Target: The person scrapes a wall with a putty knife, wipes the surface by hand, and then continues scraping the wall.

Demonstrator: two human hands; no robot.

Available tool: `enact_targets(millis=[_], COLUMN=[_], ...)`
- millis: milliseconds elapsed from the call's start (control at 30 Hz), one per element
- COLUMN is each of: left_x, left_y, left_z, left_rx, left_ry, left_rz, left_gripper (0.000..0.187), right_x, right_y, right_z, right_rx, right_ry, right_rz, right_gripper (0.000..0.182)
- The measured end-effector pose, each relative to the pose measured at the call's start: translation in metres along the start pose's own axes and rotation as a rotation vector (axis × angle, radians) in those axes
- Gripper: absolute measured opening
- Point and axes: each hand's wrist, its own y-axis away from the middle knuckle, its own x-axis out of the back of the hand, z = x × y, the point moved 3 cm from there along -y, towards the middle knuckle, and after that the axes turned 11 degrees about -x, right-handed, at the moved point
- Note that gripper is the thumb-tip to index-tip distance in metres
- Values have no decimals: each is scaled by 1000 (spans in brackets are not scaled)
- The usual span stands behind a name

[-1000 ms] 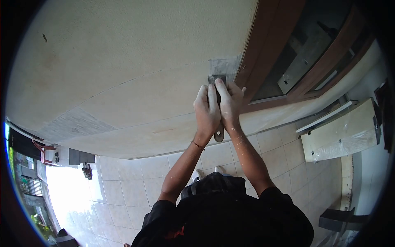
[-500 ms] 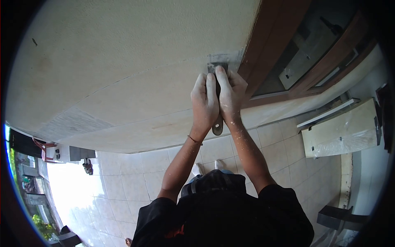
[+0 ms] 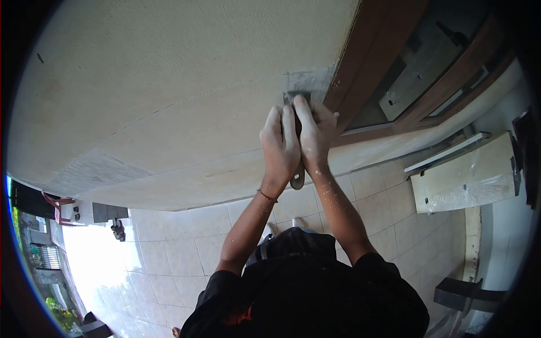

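Note:
A putty knife (image 3: 297,179) with a wide dark blade lies between my two hands, its blade against the wall (image 3: 225,129) and the holed end of its handle pointing down toward me. My left hand (image 3: 281,135) grips it from the left, fingers curled and dusted white. From the right, my right hand (image 3: 315,132) closes on the same tool, its thumb pressed near the blade. Around and above the blade is a grey smoothed patch (image 3: 309,79), next to the brown window frame. Another grey, streaked patch (image 3: 101,169) shows on the wall at the left.
Brown-framed glass (image 3: 375,101) is at the upper right. A pale panel partly wrapped in plastic (image 3: 468,177) stands at the right. Floor tiles (image 3: 169,242) lie below. Sandals (image 3: 118,230) and a reddish chair (image 3: 56,205) are at the left.
Both hands and the putty knife have moved slightly down the wall, and more of the grey patch shows above the blade. The view has shifted a little.

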Motion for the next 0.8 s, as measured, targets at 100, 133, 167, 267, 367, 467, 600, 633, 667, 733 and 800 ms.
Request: enact_targets(millis=[100, 133, 167, 267, 367, 467, 600, 633, 667, 733, 800], left_x=[-2, -2, -2, -5, -1, -6, -5, -3, -3, -8, -9], left_y=[-25, -20, -8, 14, -19, -11, 19, 14, 7, -10, 0], left_z=[25, 20, 8, -20, 20, 15, -22, -11, -5, 6, 0], left_rx=[-16, -18, -6, 34, -35, -10, 59, 39, 33, -3, 6], left_ry=[147, 94, 47, -10, 71, 75, 66, 41, 86, 186, 70], left_rz=[20, 17, 14, 19, 32, 42, 55, 51, 71, 108, 82], left_gripper=[31, 30, 30, 32, 31, 30, 30, 30, 30, 29, 29], right_x=[-7, -3, 0, 8, -8, -1, 11, 7, 3, -5, 5], right_y=[-4, -2, -2, -3, -7, -9, 1, 2, 1, -6, -4], right_z=[-39, -34, -26, 4, -38, -25, 17, 6, -6, -29, -11], right_rx=[8, 19, 36, 89, 44, 83, 49, 18, -4, -24, 48], right_ry=[25, 59, 91, 98, 30, 79, 97, 62, 35, -23, 83], right_rz=[-39, -32, -28, 7, -17, -30, -18, -15, -41, -89, -48], right_gripper=[35, 35, 35, 37, 38, 36, 35, 36, 36, 36, 35])
